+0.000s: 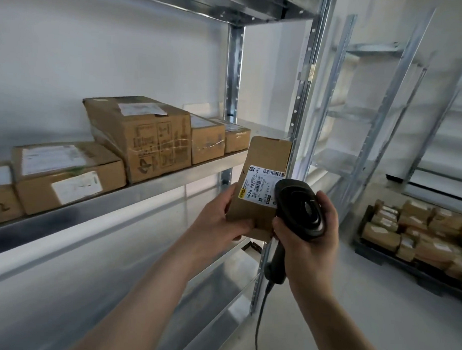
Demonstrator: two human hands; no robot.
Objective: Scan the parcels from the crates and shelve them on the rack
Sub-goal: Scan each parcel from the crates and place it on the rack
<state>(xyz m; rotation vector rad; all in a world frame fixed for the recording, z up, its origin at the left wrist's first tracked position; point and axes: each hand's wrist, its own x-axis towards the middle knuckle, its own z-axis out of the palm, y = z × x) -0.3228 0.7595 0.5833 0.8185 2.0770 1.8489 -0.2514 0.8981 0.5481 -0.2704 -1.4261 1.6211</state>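
Forearms reach up from the bottom of the view toward the rack [220,162], whose middle shelf already carries a row of brown cartons, the biggest of them [139,135] resting partly on a flatter one [67,174]. Off to the right, on the floor, a dark crate [373,254] holds many more small parcels waiting their turn.

Between the hands, just in front of the rack's right upright, the left hand [217,221] grips a slim cardboard parcel [264,160] by its lower left edge, holding it nearly upright and tilted a little. The right hand [309,237] is closed around a black corded scanner [299,206], its head almost touching the parcel's white label [261,187].

To scan well, I would judge the scanner should draw back slightly so the whole barcode sits in its window, with the parcel held steady and the label flat toward it. The free shelf space at the right end of the row looks like the natural spot afterwards.

The label shows barcodes and printed codes, with a small yellow mark at one corner; the carton looks clean and undented.
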